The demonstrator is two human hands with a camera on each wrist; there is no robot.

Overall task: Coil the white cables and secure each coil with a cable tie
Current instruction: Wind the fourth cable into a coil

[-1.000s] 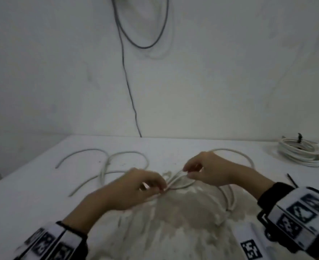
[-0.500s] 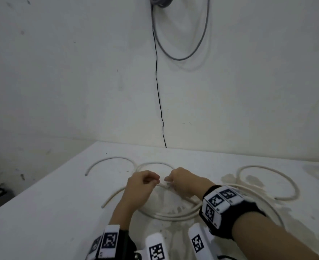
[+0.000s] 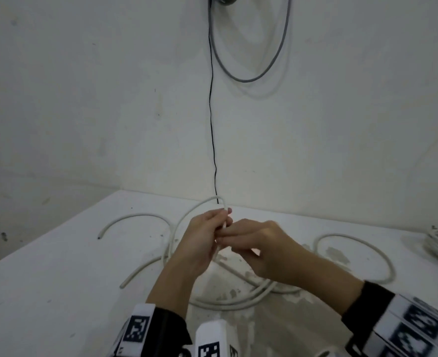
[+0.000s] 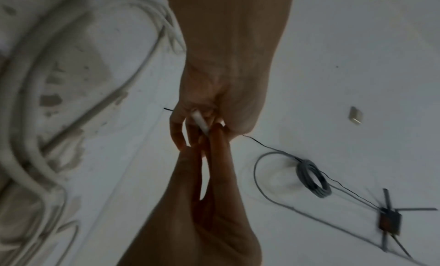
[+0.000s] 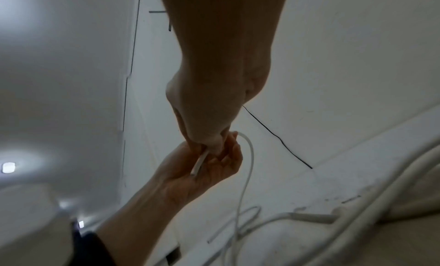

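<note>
One end of the white cable [image 3: 223,222] is pinched by the left hand [image 3: 202,240] and right hand [image 3: 259,251]. Loose loops toward the table's [image 3: 45,292] far edge could snag when gathered; the right fingers' hold looks light, possibly slipping.

No readable words, brand names or numbers appear in any view. The only sign-like marks are black-and-white square code patterns on the white wrist bands [image 3: 138,331] of both arms, and these carry no legible letters or digits. Those on the right-arm band are blurred.
</note>
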